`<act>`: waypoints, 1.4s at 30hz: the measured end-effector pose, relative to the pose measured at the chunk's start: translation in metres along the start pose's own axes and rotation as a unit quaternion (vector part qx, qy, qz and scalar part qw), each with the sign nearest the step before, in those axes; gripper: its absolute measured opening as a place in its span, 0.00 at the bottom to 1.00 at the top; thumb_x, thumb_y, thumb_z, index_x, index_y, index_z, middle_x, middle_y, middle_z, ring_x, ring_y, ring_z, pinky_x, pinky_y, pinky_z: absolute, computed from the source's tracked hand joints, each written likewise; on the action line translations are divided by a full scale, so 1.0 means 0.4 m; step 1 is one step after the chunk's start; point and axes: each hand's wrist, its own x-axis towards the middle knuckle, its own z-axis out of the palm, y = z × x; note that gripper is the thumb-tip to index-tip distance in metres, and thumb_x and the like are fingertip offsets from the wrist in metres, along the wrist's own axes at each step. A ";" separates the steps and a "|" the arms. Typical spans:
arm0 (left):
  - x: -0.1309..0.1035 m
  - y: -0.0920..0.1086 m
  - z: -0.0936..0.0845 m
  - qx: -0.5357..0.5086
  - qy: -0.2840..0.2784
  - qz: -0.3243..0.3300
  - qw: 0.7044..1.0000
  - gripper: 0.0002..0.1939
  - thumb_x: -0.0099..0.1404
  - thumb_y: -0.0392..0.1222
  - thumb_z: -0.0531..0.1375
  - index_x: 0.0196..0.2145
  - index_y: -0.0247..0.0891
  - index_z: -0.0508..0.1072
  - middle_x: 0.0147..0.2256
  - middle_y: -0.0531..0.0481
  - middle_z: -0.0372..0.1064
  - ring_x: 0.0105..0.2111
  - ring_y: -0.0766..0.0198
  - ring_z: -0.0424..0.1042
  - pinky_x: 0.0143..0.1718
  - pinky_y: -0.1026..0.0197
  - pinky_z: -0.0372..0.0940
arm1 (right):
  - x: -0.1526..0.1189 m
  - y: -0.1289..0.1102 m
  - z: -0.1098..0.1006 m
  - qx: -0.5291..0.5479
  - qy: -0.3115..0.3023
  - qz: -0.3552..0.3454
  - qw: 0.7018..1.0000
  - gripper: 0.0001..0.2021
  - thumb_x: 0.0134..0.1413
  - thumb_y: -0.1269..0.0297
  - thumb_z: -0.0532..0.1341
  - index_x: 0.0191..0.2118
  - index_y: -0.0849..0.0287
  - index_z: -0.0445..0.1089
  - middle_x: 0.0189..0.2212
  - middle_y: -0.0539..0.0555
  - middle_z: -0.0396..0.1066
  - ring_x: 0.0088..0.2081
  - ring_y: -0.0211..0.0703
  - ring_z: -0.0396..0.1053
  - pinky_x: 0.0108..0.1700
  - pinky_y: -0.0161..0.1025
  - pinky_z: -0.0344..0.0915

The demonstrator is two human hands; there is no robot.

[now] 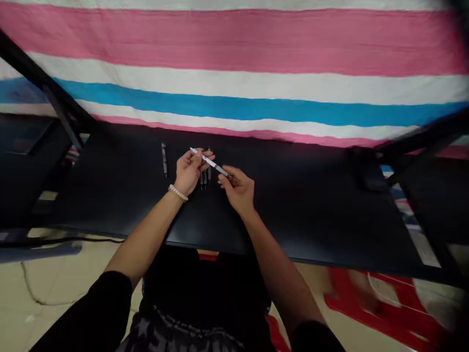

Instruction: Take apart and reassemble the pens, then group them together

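Note:
A slim white and silver pen (213,165) is held between both hands above the black table, slanting down to the right. My left hand (188,171), with a pale beaded bracelet at the wrist, is closed on its upper left part between thumb and fingers. At the lower right end, the fingers of my right hand (238,187) pinch its tip. Several similar pens (205,178) lie side by side on the table, partly hidden behind my left hand. Another pen (164,160) lies apart on the left, pointing away from me.
The black table (311,210) extends to both sides. A striped pink, white and blue cloth (234,44) hangs along its far edge. Black metal supports (62,117) stand at the sides. A dark object (370,171) sits at the right. Red stools (381,303) are on the floor.

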 end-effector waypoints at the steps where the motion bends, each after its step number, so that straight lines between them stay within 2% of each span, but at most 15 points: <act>1: -0.001 -0.002 0.000 0.005 -0.003 0.001 1.000 0.20 0.56 0.50 0.73 0.38 0.36 0.74 0.37 0.46 0.81 0.40 0.58 0.81 0.45 0.56 0.75 | -0.001 -0.002 -0.001 -0.003 -0.001 0.023 1.000 0.18 0.55 0.49 0.68 0.43 0.58 0.80 0.33 0.53 0.79 0.25 0.37 0.76 0.26 0.34 0.75; 4: -0.001 -0.006 -0.002 0.014 -0.008 0.004 1.000 0.17 0.59 0.48 0.72 0.39 0.36 0.73 0.38 0.46 0.81 0.40 0.58 0.81 0.45 0.56 0.75 | -0.002 -0.008 -0.004 -0.005 -0.003 0.062 0.998 0.20 0.56 0.45 0.66 0.40 0.58 0.80 0.25 0.50 0.77 0.21 0.37 0.74 0.21 0.32 0.72; 6: -0.001 -0.007 -0.003 0.014 -0.009 0.007 1.000 0.16 0.60 0.48 0.71 0.39 0.36 0.73 0.38 0.45 0.81 0.40 0.59 0.81 0.46 0.56 0.75 | -0.001 -0.010 -0.005 0.002 0.000 0.056 0.998 0.20 0.54 0.46 0.67 0.42 0.57 0.79 0.26 0.50 0.77 0.23 0.37 0.75 0.23 0.33 0.74; 9: 0.000 -0.008 -0.005 0.018 -0.013 0.010 1.000 0.15 0.61 0.47 0.70 0.39 0.37 0.73 0.38 0.45 0.80 0.40 0.58 0.81 0.46 0.55 0.75 | 0.000 -0.008 -0.005 0.002 -0.004 0.051 0.999 0.20 0.57 0.46 0.65 0.43 0.57 0.79 0.25 0.50 0.76 0.23 0.38 0.75 0.24 0.34 0.75; 12: 0.001 -0.009 -0.006 0.029 -0.009 0.009 0.999 0.15 0.62 0.48 0.70 0.39 0.37 0.73 0.39 0.44 0.80 0.41 0.58 0.81 0.48 0.53 0.74 | 0.002 -0.005 -0.003 0.002 0.005 0.019 1.000 0.19 0.57 0.48 0.66 0.46 0.57 0.77 0.33 0.53 0.78 0.31 0.40 0.79 0.32 0.37 0.78; 15: 0.002 -0.011 -0.007 0.033 -0.003 0.009 0.999 0.16 0.61 0.48 0.70 0.39 0.37 0.72 0.38 0.45 0.80 0.41 0.58 0.81 0.48 0.52 0.74 | 0.003 -0.003 -0.002 -0.001 -0.010 0.023 1.000 0.18 0.60 0.48 0.63 0.43 0.57 0.76 0.32 0.53 0.78 0.31 0.41 0.79 0.34 0.40 0.79; 19: 0.001 -0.011 -0.005 0.028 -0.010 0.009 1.000 0.16 0.61 0.48 0.70 0.40 0.37 0.72 0.38 0.45 0.80 0.40 0.58 0.81 0.47 0.53 0.74 | 0.001 -0.003 -0.006 -0.005 -0.040 0.024 0.999 0.18 0.58 0.47 0.65 0.43 0.57 0.75 0.30 0.52 0.78 0.27 0.39 0.77 0.28 0.36 0.75; 21: 0.001 -0.007 -0.004 0.024 -0.023 0.002 0.999 0.15 0.62 0.48 0.70 0.40 0.37 0.73 0.38 0.46 0.80 0.40 0.58 0.81 0.46 0.54 0.74 | 0.000 -0.003 -0.008 -0.012 -0.076 0.052 0.996 0.20 0.62 0.44 0.59 0.38 0.58 0.74 0.23 0.50 0.74 0.19 0.35 0.72 0.20 0.32 0.68; 23: 0.000 -0.003 -0.004 0.013 -0.036 -0.005 0.999 0.14 0.62 0.46 0.69 0.40 0.37 0.73 0.39 0.45 0.80 0.40 0.58 0.81 0.46 0.54 0.74 | 0.000 -0.004 -0.008 -0.014 -0.094 0.077 0.992 0.24 0.65 0.42 0.55 0.36 0.59 0.73 0.19 0.49 0.71 0.16 0.34 0.68 0.17 0.31 0.63; 28: -0.003 0.008 0.003 0.009 -0.022 -0.021 0.999 0.10 0.65 0.44 0.67 0.41 0.38 0.72 0.38 0.46 0.79 0.40 0.60 0.80 0.47 0.55 0.73 | 0.000 -0.011 -0.008 -0.010 -0.074 0.039 0.996 0.22 0.57 0.41 0.64 0.45 0.57 0.73 0.26 0.49 0.76 0.23 0.36 0.73 0.24 0.33 0.69; 32: -0.009 0.020 0.018 -0.016 -0.011 -0.054 0.998 0.07 0.67 0.42 0.65 0.40 0.38 0.72 0.36 0.49 0.77 0.36 0.63 0.79 0.43 0.57 0.73 | -0.003 -0.018 -0.012 -0.052 -0.107 0.040 0.992 0.24 0.64 0.41 0.55 0.32 0.58 0.73 0.20 0.49 0.72 0.17 0.34 0.68 0.21 0.32 0.64; 35: -0.008 0.040 0.020 -0.092 0.002 -0.094 0.991 0.09 0.71 0.48 0.60 0.37 0.40 0.71 0.25 0.56 0.68 0.23 0.70 0.71 0.31 0.63 0.72 | -0.004 -0.020 -0.012 -0.054 -0.111 0.021 0.992 0.23 0.64 0.41 0.55 0.35 0.57 0.73 0.22 0.49 0.72 0.21 0.35 0.70 0.25 0.33 0.66; 38: -0.003 0.072 0.004 -0.152 0.017 -0.124 0.980 0.26 0.72 0.63 0.51 0.28 0.39 0.67 0.15 0.60 0.50 0.13 0.73 0.53 0.15 0.69 0.56 | -0.003 -0.018 -0.010 -0.052 -0.106 0.010 0.993 0.23 0.65 0.41 0.55 0.40 0.57 0.72 0.23 0.49 0.72 0.21 0.35 0.70 0.26 0.34 0.67; 40: 0.000 0.097 -0.012 -0.172 0.033 -0.126 0.976 0.31 0.72 0.66 0.45 0.24 0.39 0.64 0.14 0.60 0.44 0.12 0.73 0.46 0.12 0.68 0.46 | -0.002 -0.015 -0.010 -0.059 -0.109 0.012 0.992 0.22 0.66 0.42 0.54 0.39 0.57 0.72 0.23 0.48 0.72 0.21 0.34 0.69 0.25 0.33 0.66; 42: 0.000 0.124 -0.022 -0.178 0.050 -0.125 0.975 0.31 0.74 0.63 0.42 0.21 0.39 0.61 0.13 0.60 0.41 0.11 0.73 0.43 0.12 0.67 0.43 | -0.002 -0.012 -0.010 -0.066 -0.117 0.011 0.991 0.21 0.66 0.44 0.55 0.38 0.57 0.71 0.22 0.48 0.71 0.20 0.34 0.68 0.25 0.33 0.65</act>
